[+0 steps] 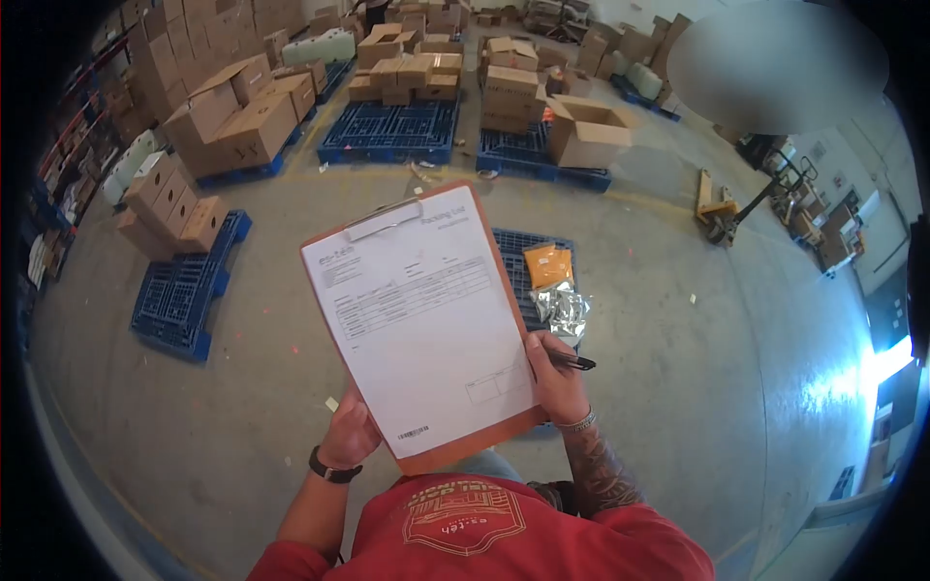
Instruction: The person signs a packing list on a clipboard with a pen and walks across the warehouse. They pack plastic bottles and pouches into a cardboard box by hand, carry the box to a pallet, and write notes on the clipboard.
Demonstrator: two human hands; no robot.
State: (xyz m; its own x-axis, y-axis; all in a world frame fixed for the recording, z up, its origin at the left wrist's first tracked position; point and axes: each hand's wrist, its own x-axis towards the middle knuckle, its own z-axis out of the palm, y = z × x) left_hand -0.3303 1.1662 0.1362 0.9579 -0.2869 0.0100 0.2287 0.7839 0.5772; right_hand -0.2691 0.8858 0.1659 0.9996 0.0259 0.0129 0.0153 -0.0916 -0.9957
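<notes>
A brown clipboard (475, 448) is held up in front of me, tilted a little, with a printed packing list (426, 358) under its metal clip (386, 221). My left hand (351, 433) grips the board's lower left edge, its fingers mostly hidden behind it. On the right edge my right hand (557, 383) closes round the board, thumb on top, and also holds a black pen (572, 360). Beyond the board, orange packets (548, 264) and shiny silver pouches (563, 310) lie on a blue pallet (513, 254), partly covered by the clipboard.
Blue pallets with cardboard boxes (402, 76) stand ahead, one bearing an open carton (588, 131). To the left is another pallet (179, 295) with stacked boxes (174, 208). A yellow pallet jack (719, 208) stands at the right. Small scraps lie on the concrete floor (668, 387).
</notes>
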